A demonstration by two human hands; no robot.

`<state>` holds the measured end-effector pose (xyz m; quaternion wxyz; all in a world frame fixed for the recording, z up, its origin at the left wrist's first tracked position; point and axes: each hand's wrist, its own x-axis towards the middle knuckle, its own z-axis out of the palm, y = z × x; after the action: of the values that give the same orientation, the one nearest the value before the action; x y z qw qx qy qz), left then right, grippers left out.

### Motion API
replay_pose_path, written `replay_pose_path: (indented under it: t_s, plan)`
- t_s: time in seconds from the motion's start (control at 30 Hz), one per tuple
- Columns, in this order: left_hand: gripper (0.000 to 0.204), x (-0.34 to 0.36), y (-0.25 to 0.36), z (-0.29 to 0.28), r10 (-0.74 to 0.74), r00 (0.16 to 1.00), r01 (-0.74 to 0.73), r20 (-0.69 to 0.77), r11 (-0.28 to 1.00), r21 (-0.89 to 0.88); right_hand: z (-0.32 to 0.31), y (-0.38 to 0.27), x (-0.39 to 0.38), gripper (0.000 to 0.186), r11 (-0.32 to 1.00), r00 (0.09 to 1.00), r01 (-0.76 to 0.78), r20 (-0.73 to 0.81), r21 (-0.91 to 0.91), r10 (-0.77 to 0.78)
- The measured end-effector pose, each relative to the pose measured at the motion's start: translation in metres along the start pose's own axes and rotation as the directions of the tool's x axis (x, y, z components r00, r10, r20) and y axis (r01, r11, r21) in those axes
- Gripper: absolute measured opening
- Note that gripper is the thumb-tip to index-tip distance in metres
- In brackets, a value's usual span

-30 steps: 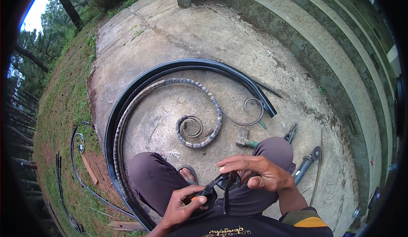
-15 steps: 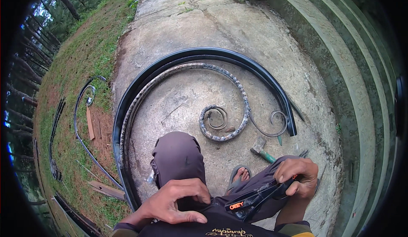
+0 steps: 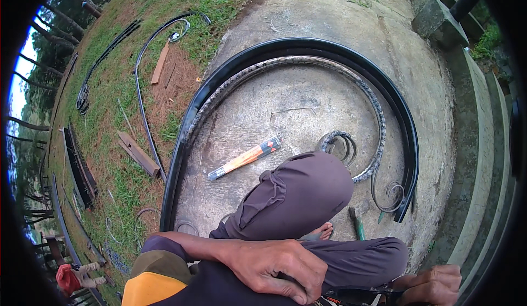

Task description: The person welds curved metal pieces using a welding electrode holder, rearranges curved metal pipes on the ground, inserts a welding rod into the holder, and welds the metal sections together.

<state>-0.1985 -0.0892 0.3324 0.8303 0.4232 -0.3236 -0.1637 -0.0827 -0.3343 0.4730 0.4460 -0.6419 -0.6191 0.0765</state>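
My right hand (image 3: 433,285) is at the lower right edge, fingers curled round the end of a black strap-like item (image 3: 359,294). That item runs along the bottom edge toward my left hand, and much of it is cut off. My left hand (image 3: 280,267) is in front of my body, its fingers bent and the thumb pressed near the index fingertip. What it pinches, if anything, is hidden. Beyond my bent knees, a mottled spiral rod (image 3: 380,133) lies inside a wide black curved channel (image 3: 315,46) on the concrete.
A slim orange and blue packet (image 3: 244,159) lies inside the curve. A green-handled hammer (image 3: 357,224) is beside my foot, and a thin scrolled strip (image 3: 391,199) is near the channel's end. Wood pieces (image 3: 137,153) and a curved black strip (image 3: 140,86) lie on the grass. Concrete steps (image 3: 472,141) rise at right.
The view has swung, so the ground pieces sit differently. My left fingers have closed from a wide curve. The black item has dropped toward the lower edge, and the packet has come into view.
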Motion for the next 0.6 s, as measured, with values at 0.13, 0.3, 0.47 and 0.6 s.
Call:
replay_pose_path:
  t_s: [0.13,0.3,0.47,0.6]
  plan:
    - [0.011,-0.009,0.007,0.002,0.086,0.981,-0.034,-0.176,0.959,0.28,0.005,-0.02,0.041,0.019,0.946,0.941,-0.322,0.106,-0.017,0.322]
    - [0.011,-0.007,0.011,-0.002,0.123,0.969,-0.029,-0.214,0.918,0.395,-0.003,-0.019,0.054,0.022,0.986,0.957,-0.15,0.24,-0.07,0.163]
    - [0.012,-0.012,0.017,-0.002,0.115,0.969,0.004,-0.221,0.88,0.475,-0.001,-0.013,0.049,0.023,0.987,0.952,-0.07,0.286,-0.145,0.109]
    - [0.011,-0.02,0.026,0.0,0.101,0.963,0.043,-0.249,0.857,0.514,0.016,-0.023,0.051,0.017,0.965,0.952,-0.14,0.239,-0.221,0.193]
